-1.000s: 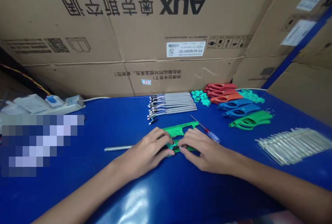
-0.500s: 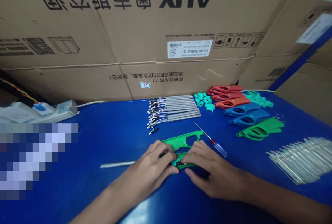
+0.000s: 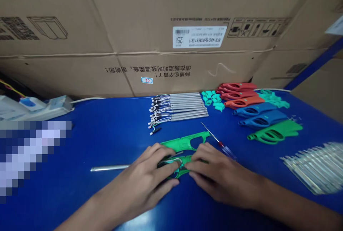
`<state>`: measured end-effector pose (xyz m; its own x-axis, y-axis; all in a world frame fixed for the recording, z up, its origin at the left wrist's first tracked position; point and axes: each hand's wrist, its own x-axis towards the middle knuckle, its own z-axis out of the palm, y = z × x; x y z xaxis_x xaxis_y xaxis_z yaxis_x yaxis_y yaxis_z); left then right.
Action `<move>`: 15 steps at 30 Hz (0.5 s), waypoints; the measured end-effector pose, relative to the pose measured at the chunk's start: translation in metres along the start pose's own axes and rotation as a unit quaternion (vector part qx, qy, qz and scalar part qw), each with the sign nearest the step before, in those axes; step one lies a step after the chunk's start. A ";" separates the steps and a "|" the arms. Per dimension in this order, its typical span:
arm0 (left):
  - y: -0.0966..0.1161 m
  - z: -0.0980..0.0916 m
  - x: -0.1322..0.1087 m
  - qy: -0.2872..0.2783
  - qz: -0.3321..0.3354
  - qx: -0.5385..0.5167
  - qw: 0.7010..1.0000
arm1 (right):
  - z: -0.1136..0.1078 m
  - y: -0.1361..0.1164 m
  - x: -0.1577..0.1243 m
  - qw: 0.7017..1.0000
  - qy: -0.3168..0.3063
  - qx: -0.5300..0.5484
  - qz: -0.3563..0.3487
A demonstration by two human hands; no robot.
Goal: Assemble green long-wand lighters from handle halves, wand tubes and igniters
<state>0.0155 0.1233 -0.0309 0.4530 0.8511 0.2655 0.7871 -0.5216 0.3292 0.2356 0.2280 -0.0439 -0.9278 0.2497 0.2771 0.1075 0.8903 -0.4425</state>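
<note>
My left hand [image 3: 153,168] and my right hand [image 3: 215,169] are closed around a green handle shell half [image 3: 187,159], low over the blue table. White and dark wires [image 3: 173,160] lie inside it, along with a small teal part partly hidden by my fingers. Both hands' fingertips press at its middle, close together. A silver metal tube [image 3: 109,168] sticks out to the left from under my left hand; its inner end is hidden. Just beyond my fingers lies a second green shell half [image 3: 177,144], with an oval opening at its right. A screwdriver [image 3: 226,149] lies behind my right hand.
Silver tubes with wires [image 3: 187,106] lie in a row at the back. Beside them are teal pieces [image 3: 211,98] and red, orange, blue and green handle shells [image 3: 270,131]. Clear-looking slim parts [image 3: 318,168] sit at right, a power strip [image 3: 57,108] at left. A cardboard wall [image 3: 150,38] stands behind.
The view has tilted down slightly. My left hand has shifted a little left along with the tube, and more wires show between my hands. Both hands stay on the shell half.
</note>
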 end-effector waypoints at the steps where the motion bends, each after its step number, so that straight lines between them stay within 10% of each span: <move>1: 0.000 0.001 -0.001 0.003 -0.002 0.005 1.000 | 0.000 0.001 0.001 1.000 0.001 0.013 0.004; 15: -0.006 -0.018 -0.003 -0.036 -0.107 0.058 0.992 | -0.012 0.003 0.003 0.998 0.003 -0.013 -0.054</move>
<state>0.0017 0.1224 -0.0171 0.2950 0.9460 0.1346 0.9093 -0.3212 0.2645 0.2374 0.2356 -0.0346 -0.9327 0.1530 0.3265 0.0155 0.9217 -0.3876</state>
